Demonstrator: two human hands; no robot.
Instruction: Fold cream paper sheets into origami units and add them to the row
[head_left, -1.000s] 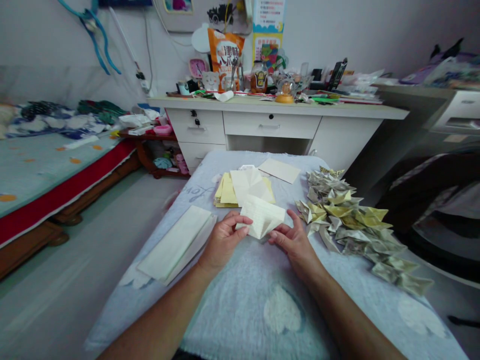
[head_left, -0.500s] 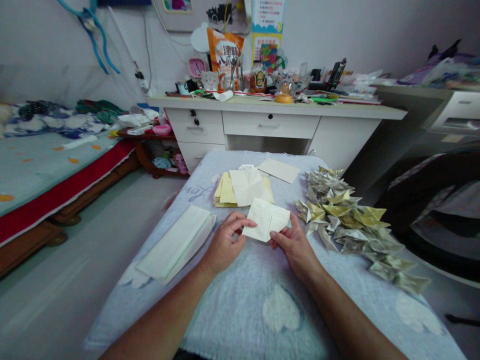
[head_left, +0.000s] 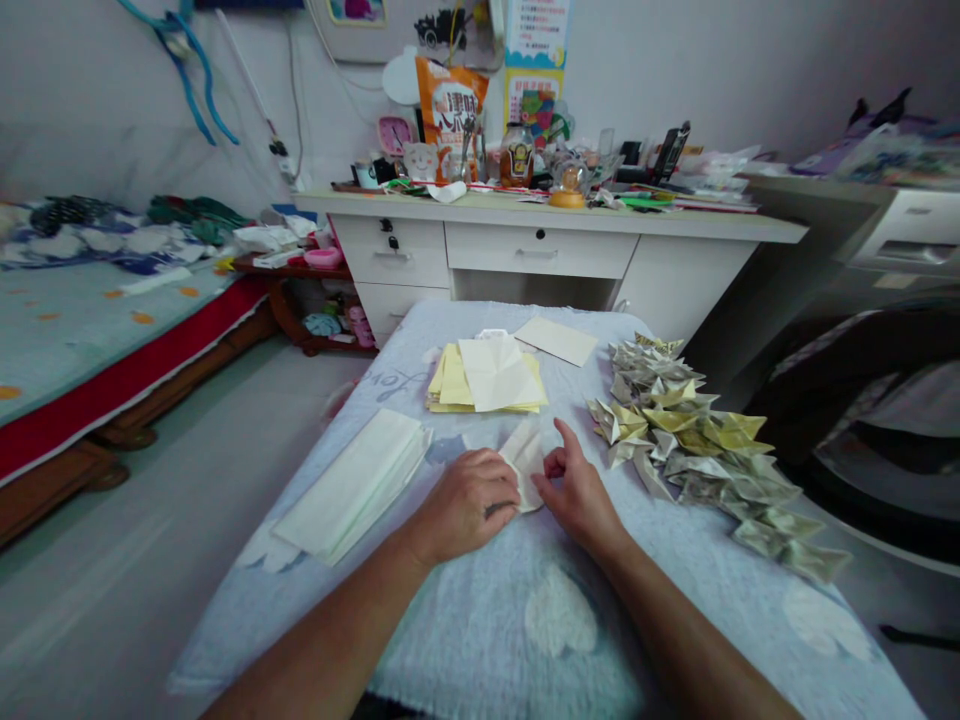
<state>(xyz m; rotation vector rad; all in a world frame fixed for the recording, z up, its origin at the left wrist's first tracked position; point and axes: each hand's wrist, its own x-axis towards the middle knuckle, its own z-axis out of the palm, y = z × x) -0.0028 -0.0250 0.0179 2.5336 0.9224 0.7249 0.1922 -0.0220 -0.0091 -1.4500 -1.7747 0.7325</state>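
Observation:
A small piece of cream paper (head_left: 527, 468), now folded narrower, lies on the cloth in front of me. My left hand (head_left: 474, 500) is closed over its left side, fingers curled and partly covering it. On the other side, my right hand (head_left: 576, 492) has its thumb tip at the paper's right edge, with the index finger raised and apart and the remaining fingers bent. Beyond my hands sits a stack of yellow paper squares (head_left: 448, 380) topped by a creased white sheet (head_left: 499, 372). Left of my left hand rests a pile of long folded white paper (head_left: 360, 485).
Several folded paper pieces (head_left: 690, 430), grey and yellow, are heaped along the table's right side. A flat cream card (head_left: 559, 341) lies at the back of the cloth-covered table (head_left: 465, 630). Behind stands a cluttered white desk (head_left: 405, 245); a bed (head_left: 97, 330) is at left.
The paper has come down toward the cloth and been folded narrower. My left hand has moved over its left side, and the right index finger has lifted off it.

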